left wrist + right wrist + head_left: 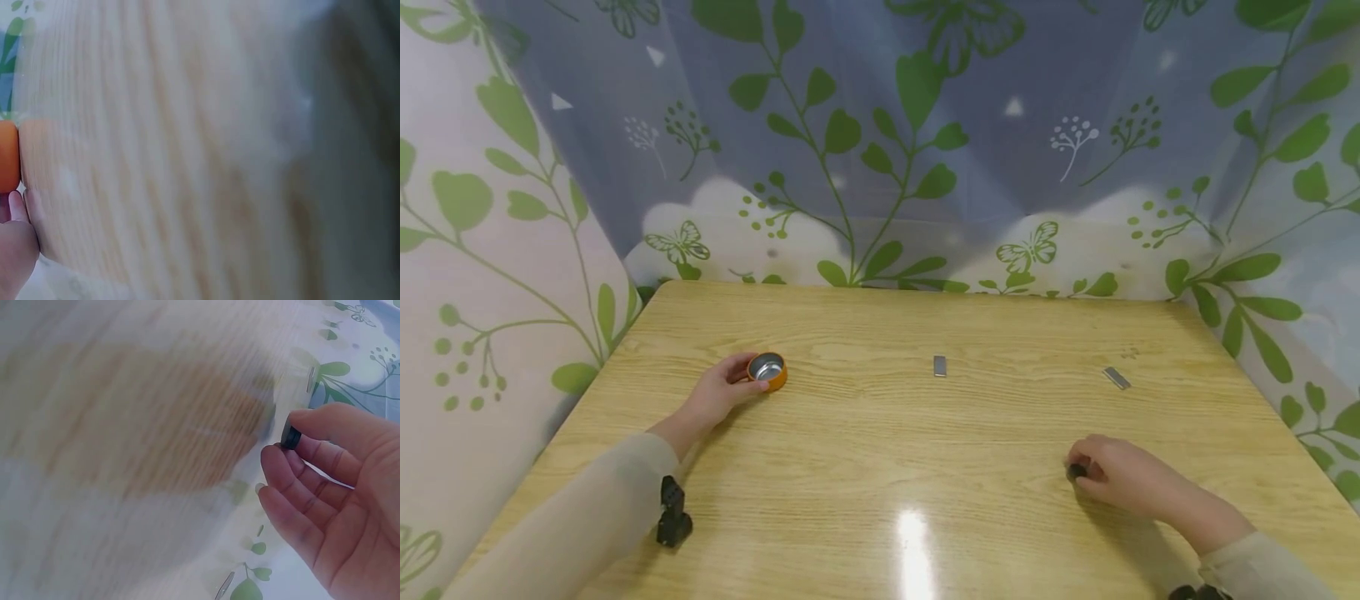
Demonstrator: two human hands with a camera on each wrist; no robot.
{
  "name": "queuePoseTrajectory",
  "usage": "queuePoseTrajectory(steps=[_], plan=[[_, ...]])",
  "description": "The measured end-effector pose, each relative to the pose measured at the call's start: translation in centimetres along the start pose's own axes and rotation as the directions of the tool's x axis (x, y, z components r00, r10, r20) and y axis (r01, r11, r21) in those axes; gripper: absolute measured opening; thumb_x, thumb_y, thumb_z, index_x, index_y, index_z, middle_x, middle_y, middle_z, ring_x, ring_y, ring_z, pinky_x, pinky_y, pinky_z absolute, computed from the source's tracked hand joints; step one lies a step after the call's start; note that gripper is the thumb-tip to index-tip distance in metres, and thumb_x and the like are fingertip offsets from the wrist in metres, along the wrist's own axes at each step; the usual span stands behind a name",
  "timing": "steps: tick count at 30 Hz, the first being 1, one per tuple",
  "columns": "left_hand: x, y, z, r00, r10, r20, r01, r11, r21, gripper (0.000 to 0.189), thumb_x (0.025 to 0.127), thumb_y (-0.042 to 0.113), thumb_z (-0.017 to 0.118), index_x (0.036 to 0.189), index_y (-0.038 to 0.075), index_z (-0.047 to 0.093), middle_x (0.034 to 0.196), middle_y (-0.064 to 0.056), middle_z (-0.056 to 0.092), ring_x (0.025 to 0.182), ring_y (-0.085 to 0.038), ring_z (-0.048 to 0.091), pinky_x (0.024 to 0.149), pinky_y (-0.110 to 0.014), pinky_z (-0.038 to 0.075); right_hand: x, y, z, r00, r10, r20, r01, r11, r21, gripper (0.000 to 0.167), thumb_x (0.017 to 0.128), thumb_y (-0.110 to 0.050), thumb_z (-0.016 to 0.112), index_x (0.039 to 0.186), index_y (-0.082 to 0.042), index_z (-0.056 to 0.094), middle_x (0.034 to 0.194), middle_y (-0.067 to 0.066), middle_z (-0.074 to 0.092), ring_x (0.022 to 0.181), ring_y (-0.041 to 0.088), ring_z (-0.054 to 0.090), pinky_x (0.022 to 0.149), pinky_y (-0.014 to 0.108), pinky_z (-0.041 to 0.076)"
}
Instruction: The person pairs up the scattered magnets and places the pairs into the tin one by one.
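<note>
My left hand (713, 395) grips a small orange cup (778, 382) by its side, thumb in front and fingers behind. The cup stands upright at the left of the table, its silvery inside facing up. Only part of its orange wall (9, 156) shows at the edge of the left wrist view. At the right, my right hand (1123, 473) pinches a small black disc (289, 435) between thumb and fingers, close to the tabletop. The disc is partly covered by the fingers, and I cannot tell its exact kind.
A small grey flat rectangular piece (940, 366) lies near the table's middle. Another similar piece (1116, 377) lies farther right, slanted. Beside it is a small, faint clear thing (1130, 353), too small to make out. A leaf-patterned curtain (880, 192) surrounds the wooden table (850, 442).
</note>
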State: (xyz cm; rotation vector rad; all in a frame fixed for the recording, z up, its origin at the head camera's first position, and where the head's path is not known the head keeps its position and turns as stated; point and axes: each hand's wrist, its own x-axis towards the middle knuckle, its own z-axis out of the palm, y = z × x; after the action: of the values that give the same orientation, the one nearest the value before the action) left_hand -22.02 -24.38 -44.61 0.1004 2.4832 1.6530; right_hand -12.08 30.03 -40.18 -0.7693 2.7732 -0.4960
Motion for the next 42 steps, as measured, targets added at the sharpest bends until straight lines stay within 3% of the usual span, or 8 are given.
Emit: queuePoseTrajectory(steps=[6,16,23,30,42], plan=[[-0.1,0.1,0.1,1.0,-0.002,0.006,0.002,1.0,-0.013,0.071,0.086,0.021,0.069,0.142,-0.002,0.032,0.14,-0.024,0.038,0.128,-0.035,0.037,0.101,-0.044,0.035,0.4,-0.3,-0.1,1.0,-0.009,-0.025,0.008,1.0,-0.023,0.017,0.079,-0.006,0.072,0.094,-0.006,0.063,0.085,-0.004,0.058,0.069,0.006,0.055,0.057,0.024,0.047],[0.0,0.3,0.2,1.0,0.007,0.004,-0.007,1.0,0.012,0.07,0.086,0.021,0.069,0.141,-0.003,0.033,0.14,-0.024,0.038,0.127,-0.036,0.038,0.101,-0.045,0.035,0.9,-0.9,-0.3,0.998,-0.009,-0.06,0.011,0.999,0.039,0.017,0.082,-0.009,0.07,0.098,-0.007,0.063,0.087,-0.006,0.057,0.073,0.006,0.056,0.059,0.023,0.048],[0.0,0.4,0.1,1.0,0.014,0.006,-0.014,1.0,0.015,0.069,0.086,0.021,0.069,0.141,-0.002,0.034,0.14,-0.024,0.038,0.127,-0.036,0.038,0.101,-0.046,0.035,1.4,-1.3,-0.4,0.995,-0.019,-0.098,0.041,0.972,0.23,0.018,0.085,-0.009,0.067,0.101,-0.006,0.061,0.093,-0.004,0.058,0.082,0.007,0.057,0.067,0.025,0.052],[0.0,0.5,0.2,1.0,0.014,0.007,-0.014,1.0,0.012,0.067,0.087,0.018,0.068,0.141,-0.002,0.034,0.14,-0.024,0.037,0.128,-0.036,0.037,0.101,-0.045,0.035,1.7,-1.2,-0.3,0.996,0.02,-0.084,0.018,0.908,0.418,0.023,0.087,-0.012,0.067,0.106,0.0,0.06,0.1,0.005,0.061,0.087,0.007,0.057,0.075,0.028,0.052],[0.0,-0.1,-0.1,1.0,0.011,0.002,-0.011,1.0,0.025,0.07,0.086,0.023,0.069,0.141,-0.002,0.034,0.139,-0.024,0.039,0.127,-0.036,0.038,0.1,-0.045,0.037,2.8,-2.0,-0.5,0.987,0.082,-0.136,-0.019,0.912,0.41,0.025,0.086,-0.016,0.069,0.105,-0.001,0.063,0.093,0.001,0.063,0.084,0.008,0.057,0.074,0.027,0.052]])
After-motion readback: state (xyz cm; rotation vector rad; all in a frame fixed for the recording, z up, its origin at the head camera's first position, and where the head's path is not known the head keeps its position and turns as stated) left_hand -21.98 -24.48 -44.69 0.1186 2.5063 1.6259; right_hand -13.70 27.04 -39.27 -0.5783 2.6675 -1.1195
